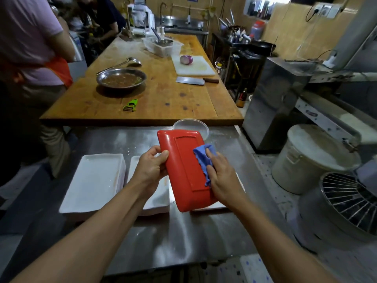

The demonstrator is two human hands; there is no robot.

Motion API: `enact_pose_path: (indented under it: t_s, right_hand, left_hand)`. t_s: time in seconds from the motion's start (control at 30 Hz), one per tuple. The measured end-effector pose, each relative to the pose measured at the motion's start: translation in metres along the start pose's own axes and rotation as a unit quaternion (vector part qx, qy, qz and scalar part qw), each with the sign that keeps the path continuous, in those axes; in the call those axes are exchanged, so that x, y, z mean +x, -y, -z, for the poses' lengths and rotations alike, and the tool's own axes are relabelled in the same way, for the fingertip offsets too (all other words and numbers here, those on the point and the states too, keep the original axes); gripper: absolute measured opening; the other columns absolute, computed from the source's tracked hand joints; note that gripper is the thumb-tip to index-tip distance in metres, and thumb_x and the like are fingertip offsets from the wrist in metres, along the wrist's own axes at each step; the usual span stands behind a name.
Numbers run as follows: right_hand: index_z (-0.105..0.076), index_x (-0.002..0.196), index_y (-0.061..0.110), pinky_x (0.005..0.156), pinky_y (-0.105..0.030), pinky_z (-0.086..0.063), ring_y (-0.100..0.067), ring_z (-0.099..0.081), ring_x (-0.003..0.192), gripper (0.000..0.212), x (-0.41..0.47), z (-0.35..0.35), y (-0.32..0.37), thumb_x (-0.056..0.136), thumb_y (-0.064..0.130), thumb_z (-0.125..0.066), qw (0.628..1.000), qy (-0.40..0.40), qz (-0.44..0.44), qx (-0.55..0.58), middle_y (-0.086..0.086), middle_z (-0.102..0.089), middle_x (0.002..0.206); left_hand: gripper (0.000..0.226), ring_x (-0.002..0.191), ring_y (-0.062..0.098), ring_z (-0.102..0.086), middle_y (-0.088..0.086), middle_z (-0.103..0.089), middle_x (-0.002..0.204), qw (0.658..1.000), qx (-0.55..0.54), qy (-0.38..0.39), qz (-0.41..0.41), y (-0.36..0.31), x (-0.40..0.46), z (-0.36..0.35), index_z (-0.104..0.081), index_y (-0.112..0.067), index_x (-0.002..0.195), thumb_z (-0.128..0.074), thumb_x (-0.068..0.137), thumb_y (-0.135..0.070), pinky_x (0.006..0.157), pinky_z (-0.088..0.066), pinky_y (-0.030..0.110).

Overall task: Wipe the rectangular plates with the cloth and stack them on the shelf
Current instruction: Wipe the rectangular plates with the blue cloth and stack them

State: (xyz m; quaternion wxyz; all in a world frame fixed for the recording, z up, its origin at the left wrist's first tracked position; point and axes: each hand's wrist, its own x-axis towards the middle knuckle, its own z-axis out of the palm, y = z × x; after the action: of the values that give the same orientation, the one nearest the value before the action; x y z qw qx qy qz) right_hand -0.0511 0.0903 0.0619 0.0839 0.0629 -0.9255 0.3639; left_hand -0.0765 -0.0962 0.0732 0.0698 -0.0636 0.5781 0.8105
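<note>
A red rectangular plate (184, 170) is held up above the steel bench (183, 231), turned so its underside with the raised foot rim faces the camera, its long side running away from the person. The left hand (152, 164) has its grip curled round the plate's left edge, thumb on the underside and fingers wrapped behind. The right hand (223, 176) lies on the plate's right side with fingers fairly straight, pressing a crumpled blue cloth (204, 158) flat against the red surface; the cloth shows beyond the fingertips and along the thumb side. Beneath the red plate, on the steel bench, lie white rectangular plates: one white plate (95, 180) well to the left of the red plate, a second white plate (157, 199) just beside it and partly under the left wrist, and the edge of a third white plate (212, 206) showing under the red plate's near end. Just beyond the red plate's far end sits a clear round lid (191, 125). Farther beyond is a wooden bench (163, 103) bearing a green peeler (130, 105), a metal bowl (121, 78) of brown liquid, a ladle (126, 62), a cleaver (195, 80) and a white cutting board (193, 66) with a halved red onion (186, 59). A person in a lilac shirt (26, 37) stands far left of the red plate
</note>
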Motion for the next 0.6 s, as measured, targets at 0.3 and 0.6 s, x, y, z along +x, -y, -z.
enact_pose_path:
  t_s: [0.3, 0.6]
  right_hand:
    - [-0.036, 0.142, 0.013, 0.085, -0.01, -0.029, -0.021, -0.045, 0.116, 0.045, -0.034, 0.011, -0.063, 0.098, 0.008, -0.039, 1.0, 0.009, -0.023, -0.009, -0.01, -0.039, 0.138]
    - [-0.033, 0.144, 0.015, 0.091, -0.042, -0.046, -0.032, -0.052, 0.112, 0.051, -0.048, 0.005, -0.067, 0.094, 0.007, -0.04, 0.996, 0.016, -0.09, 0.019, -0.01, -0.037, 0.141]
  left_hand:
    - [0.016, 0.048, 0.003, -0.061, 0.003, -0.062, 0.069, 0.991, 0.005, -0.132, 0.013, 0.044, 0.018, -0.055, -0.055, -0.012, 0.085, -0.045, 0.097, -0.007, 0.044, -0.048, 0.017]
    - [0.016, 0.057, 0.013, -0.058, 0.006, -0.058, 0.071, 0.966, 0.115, -0.228, -0.033, 0.068, 0.024, -0.104, -0.049, -0.017, 0.078, -0.051, 0.093, -0.011, 0.054, -0.055, 0.033]
